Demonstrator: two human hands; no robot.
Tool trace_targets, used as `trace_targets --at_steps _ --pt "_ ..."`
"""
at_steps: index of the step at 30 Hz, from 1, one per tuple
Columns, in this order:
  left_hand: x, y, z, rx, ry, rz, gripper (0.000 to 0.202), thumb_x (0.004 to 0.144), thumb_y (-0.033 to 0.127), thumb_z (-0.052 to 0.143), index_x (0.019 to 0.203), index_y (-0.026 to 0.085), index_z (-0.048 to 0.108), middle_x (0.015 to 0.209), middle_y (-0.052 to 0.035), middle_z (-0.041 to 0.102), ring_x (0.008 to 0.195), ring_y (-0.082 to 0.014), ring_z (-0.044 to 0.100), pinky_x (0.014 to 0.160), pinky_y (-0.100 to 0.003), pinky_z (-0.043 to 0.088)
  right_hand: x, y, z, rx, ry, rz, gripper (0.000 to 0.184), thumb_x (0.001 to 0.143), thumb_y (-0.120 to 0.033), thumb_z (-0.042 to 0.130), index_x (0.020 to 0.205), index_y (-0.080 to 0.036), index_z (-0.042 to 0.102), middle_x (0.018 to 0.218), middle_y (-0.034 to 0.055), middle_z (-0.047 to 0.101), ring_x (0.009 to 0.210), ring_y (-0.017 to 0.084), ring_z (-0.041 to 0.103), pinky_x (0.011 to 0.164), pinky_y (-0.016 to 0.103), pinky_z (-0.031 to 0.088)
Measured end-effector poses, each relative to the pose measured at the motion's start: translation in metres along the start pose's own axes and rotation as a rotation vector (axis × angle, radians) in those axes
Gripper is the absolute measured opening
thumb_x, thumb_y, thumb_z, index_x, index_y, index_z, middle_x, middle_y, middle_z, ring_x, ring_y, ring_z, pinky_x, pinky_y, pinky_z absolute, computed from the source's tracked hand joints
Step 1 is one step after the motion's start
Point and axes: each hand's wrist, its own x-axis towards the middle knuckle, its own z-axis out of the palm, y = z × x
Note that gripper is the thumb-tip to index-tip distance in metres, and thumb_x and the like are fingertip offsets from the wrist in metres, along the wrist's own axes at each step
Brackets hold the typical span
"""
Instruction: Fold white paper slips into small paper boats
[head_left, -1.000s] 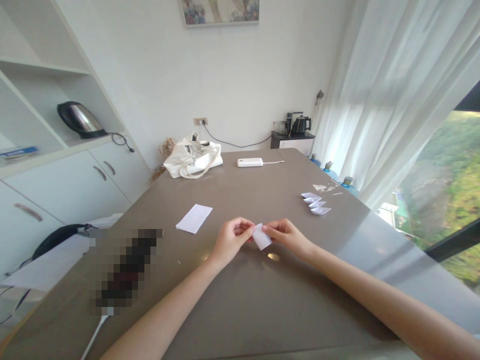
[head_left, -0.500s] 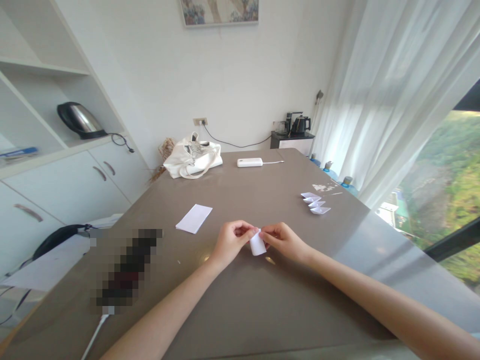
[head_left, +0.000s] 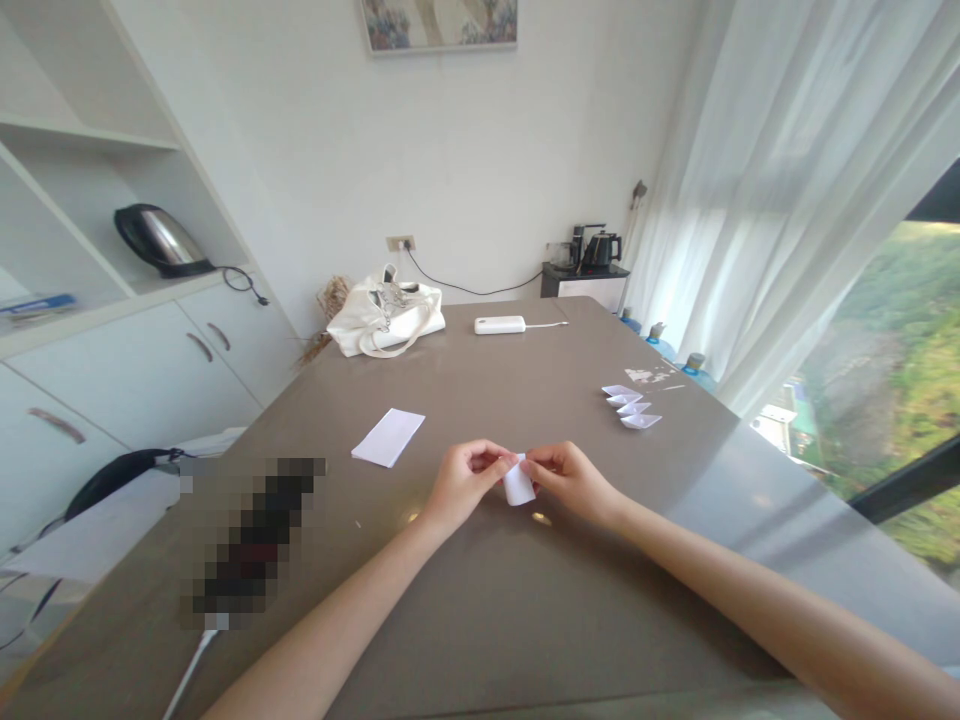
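Note:
A small folded sheet of white paper [head_left: 520, 487] is held between my two hands, just above the brown table [head_left: 480, 620]. My left hand [head_left: 471, 478] pinches its upper left corner between thumb and fingers. On the other side my right hand [head_left: 564, 474] grips the upper right corner the same way. The lower part of the paper hangs down toward me. To the left lies a stack of white paper sheets [head_left: 388, 438]. Several folded paper boats [head_left: 631, 407] stand in a row at the right.
A white handbag [head_left: 386, 312] and a white power bank [head_left: 499, 325] with a short cable lie at the far side. A blurred-out dark object [head_left: 251, 545] with a white cable [head_left: 187, 670] is at the left. Paper scraps [head_left: 649, 376] lie near the right edge.
The paper between my hands has shifted slightly up and to the right, and its hanging part looks a little shorter. Both hands keep their pinch almost in place.

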Motion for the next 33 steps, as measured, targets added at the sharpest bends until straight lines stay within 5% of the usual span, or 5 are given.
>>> trace_targets --at_steps 16,21,33 --pt "0.0011 0.0001 0.0006 -0.019 0.037 -0.007 0.026 0.072 0.038 0.068 0.072 0.012 0.067 0.062 -0.0035 0.066 0.055 -0.0124 0.057 0.055 -0.023 0.046 0.0004 -0.0006 0.0007 -0.019 0.047 -0.008 0.033 0.083 -0.037 0.05 0.063 -0.013 0.061 0.058 0.0008 0.055 0.056 0.013 0.049 0.053 0.023 0.038" --pt "0.0001 -0.0008 -0.0004 -0.028 0.05 0.023 0.026 0.072 0.036 0.069 0.084 0.014 0.065 0.068 -0.0028 0.065 0.056 -0.012 0.057 0.056 -0.023 0.046 0.0012 0.0005 0.0008 -0.061 0.069 -0.016 0.033 0.082 -0.036 0.049 0.058 -0.014 0.057 0.055 -0.0003 0.051 0.054 0.012 0.045 0.051 0.023 0.035" --pt "0.0008 0.0031 -0.0089 0.351 -0.037 0.219 0.019 0.077 0.033 0.065 0.073 0.015 0.063 0.073 -0.0016 0.057 0.067 -0.0131 0.056 0.063 -0.023 0.045 -0.0018 0.0025 -0.0037 -0.372 0.098 -0.095 0.029 0.081 -0.025 0.043 0.054 -0.016 0.039 0.054 -0.0042 0.029 0.053 0.008 0.029 0.048 0.021 0.022"
